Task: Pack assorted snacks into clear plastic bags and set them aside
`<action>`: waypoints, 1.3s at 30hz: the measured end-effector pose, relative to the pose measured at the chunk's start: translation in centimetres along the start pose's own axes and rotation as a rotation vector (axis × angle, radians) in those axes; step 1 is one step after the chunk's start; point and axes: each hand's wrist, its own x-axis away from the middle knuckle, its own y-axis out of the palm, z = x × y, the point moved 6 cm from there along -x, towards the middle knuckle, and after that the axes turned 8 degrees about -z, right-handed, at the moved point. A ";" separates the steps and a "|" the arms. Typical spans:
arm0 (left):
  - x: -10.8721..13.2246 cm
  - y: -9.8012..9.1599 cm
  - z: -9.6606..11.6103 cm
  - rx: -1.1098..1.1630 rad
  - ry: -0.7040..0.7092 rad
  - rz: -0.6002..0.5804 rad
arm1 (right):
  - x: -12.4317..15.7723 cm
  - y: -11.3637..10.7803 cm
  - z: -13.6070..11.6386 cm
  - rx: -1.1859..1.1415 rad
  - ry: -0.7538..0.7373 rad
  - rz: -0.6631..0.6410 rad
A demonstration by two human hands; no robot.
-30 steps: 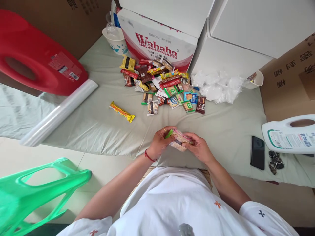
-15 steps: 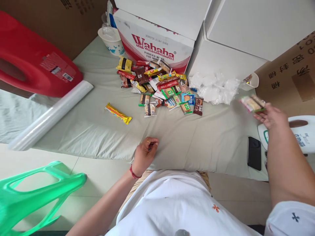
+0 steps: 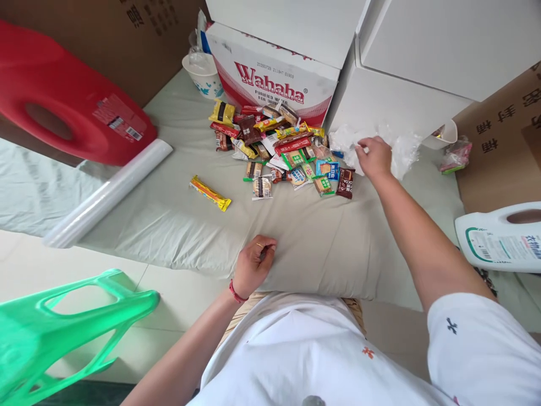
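My left hand [image 3: 256, 262] rests loosely closed at the near edge of the sheet-covered surface, with nothing visible in its fingers. Over a crumpled heap of clear plastic bags [image 3: 399, 149], my right hand [image 3: 375, 157] has its fingers curled together at the heap's left part, seeming to pinch the thin plastic. Just left of it lies a pile of wrapped snacks, with a brown cocoa packet [image 3: 346, 183] and a blue packet [image 3: 327, 169] closest. A yellow snack bar [image 3: 210, 193] lies apart on the left. Pink-and-green packaging [image 3: 456, 154] sits at the far right.
A Wahaha carton [image 3: 274, 79] and white boxes stand behind the snacks. On the left are a red jug [image 3: 76, 101], a plastic film roll [image 3: 110, 192] and a green stool [image 3: 80, 327]. A white detergent bottle [image 3: 499, 237] lies right. Paper cups [image 3: 443, 135] stand at the back.
My right hand has let go of the wrapped snack at the far right and moved left to the plastic bags. My left hand stays in place. The view has shifted slightly.
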 end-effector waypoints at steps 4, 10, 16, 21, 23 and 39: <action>0.3 0.0 0.1 -0.019 -0.004 0.012 | -3.5 4.3 -0.7 0.105 0.077 -0.097; 0.7 -0.3 0.0 0.054 -0.034 0.037 | -0.9 2.7 -2.8 0.164 0.049 -0.022; 0.1 0.3 0.0 0.125 -0.089 0.025 | 1.5 1.0 -4.5 0.100 -0.040 -0.063; 0.0 0.8 0.7 0.041 -0.042 -0.024 | -2.0 3.7 -3.7 0.092 0.009 -0.091; 0.2 0.7 0.9 0.024 -0.012 -0.024 | -3.1 5.2 -3.4 0.096 0.065 -0.132; -2.1 1.1 0.8 0.700 -0.187 -0.038 | 7.3 0.1 -9.3 -1.205 0.163 -0.241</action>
